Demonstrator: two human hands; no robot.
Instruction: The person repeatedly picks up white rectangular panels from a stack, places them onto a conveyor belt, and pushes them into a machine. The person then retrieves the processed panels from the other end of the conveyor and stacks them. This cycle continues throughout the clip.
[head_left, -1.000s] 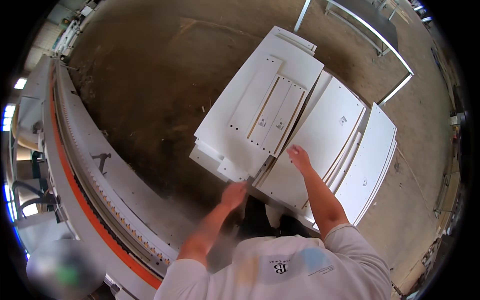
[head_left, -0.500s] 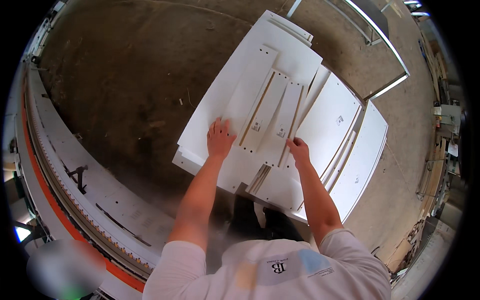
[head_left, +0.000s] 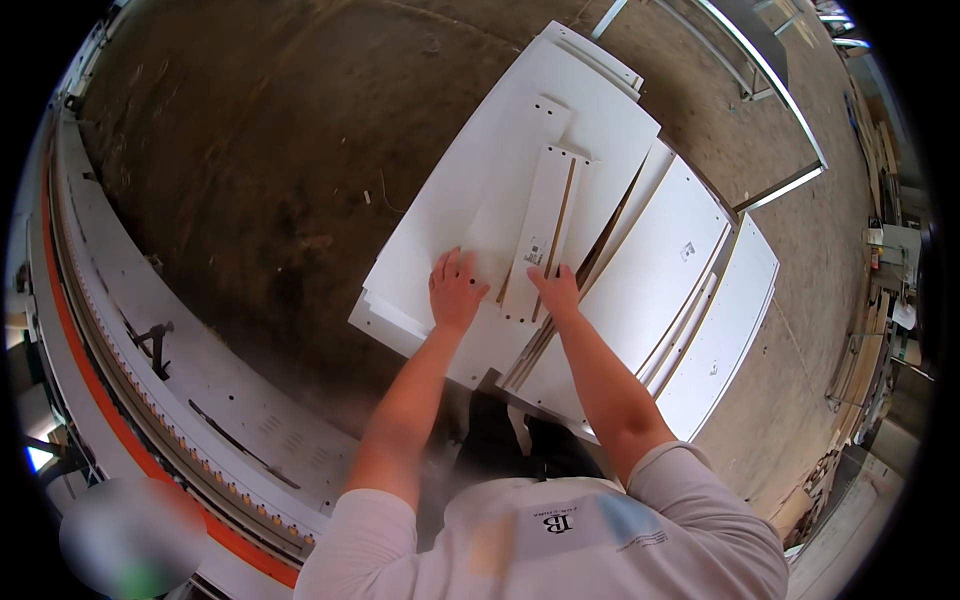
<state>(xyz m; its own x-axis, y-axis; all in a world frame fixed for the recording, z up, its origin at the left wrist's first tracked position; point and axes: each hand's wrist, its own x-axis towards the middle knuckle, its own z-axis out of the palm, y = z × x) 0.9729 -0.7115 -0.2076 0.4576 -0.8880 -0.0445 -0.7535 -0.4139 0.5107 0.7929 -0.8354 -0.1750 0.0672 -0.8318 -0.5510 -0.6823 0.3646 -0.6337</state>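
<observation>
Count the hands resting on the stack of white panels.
2. Left hand lies flat on the top wide white board; right hand rests at the near end of the narrow white strip panel. None hidden.

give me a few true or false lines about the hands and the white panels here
1. Both hands rest on the stack of white panels. True.
2. The left hand lies flat with fingers spread. True.
3. The right hand grips a hammer. False: it holds no tool and touches the near end of the narrow white panel.
4. The panels lie on green grass. False: the floor is bare and brown.
5. A long machine with an orange stripe runs along the person's left. True.
</observation>
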